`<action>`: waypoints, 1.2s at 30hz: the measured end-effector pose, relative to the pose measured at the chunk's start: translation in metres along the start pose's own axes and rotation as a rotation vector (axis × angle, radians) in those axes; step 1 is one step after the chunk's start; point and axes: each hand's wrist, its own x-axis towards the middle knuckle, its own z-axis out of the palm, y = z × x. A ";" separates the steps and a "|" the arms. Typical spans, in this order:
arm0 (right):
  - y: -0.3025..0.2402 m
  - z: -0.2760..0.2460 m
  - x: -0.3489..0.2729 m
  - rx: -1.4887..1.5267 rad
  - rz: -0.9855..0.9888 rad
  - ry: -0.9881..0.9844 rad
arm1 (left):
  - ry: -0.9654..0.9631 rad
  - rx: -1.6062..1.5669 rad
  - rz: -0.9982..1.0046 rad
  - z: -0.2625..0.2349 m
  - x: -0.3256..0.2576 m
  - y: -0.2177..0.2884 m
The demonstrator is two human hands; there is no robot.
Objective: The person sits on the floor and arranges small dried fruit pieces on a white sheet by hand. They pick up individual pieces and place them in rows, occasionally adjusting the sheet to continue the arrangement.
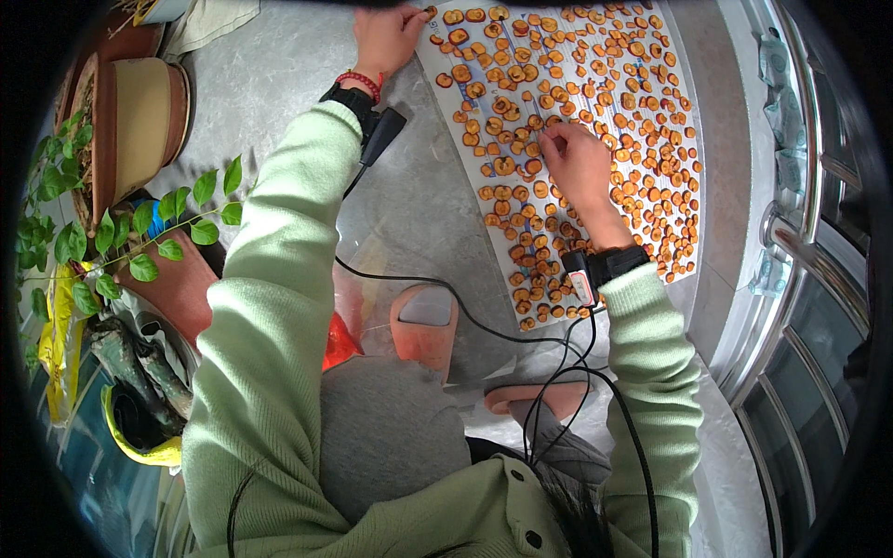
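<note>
- We are crouched over a grey stone floor (279, 84), and straight ahead of us lies a long white sheet (716, 130) whose long axis runs away from our knees toward the top of the view, leaning a little to the left as it goes.
- The sheet is covered edge to edge with small orange fruit slices (642, 121), laid flat in a single layer, most of them touching or just beside their neighbours.
- Both arms, in pale green sleeves (279, 307), stretch forward across this sheet; a black band sits on each wrist, with dark cables trailing back toward us.
- Our right hand (577, 163) is the nearer one: it rests about midway along the sheet, fingers bunched narrow and pinching down among the slices, though we cannot tell whether one piece is actually held.
- Our left hand (386, 37) reaches further, to the far left corner of the sheet, fingertips closed small at the sheet's edge beside the outermost slices.
- Between the arms, nearer us, a pink slipper (423, 325) stands just off the sheet's near end.
- Potted plants (130, 121) sit well apart on our left.
</note>
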 end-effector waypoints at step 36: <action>0.005 -0.013 0.012 0.048 0.047 0.034 | -0.148 0.036 0.010 0.015 -0.014 -0.040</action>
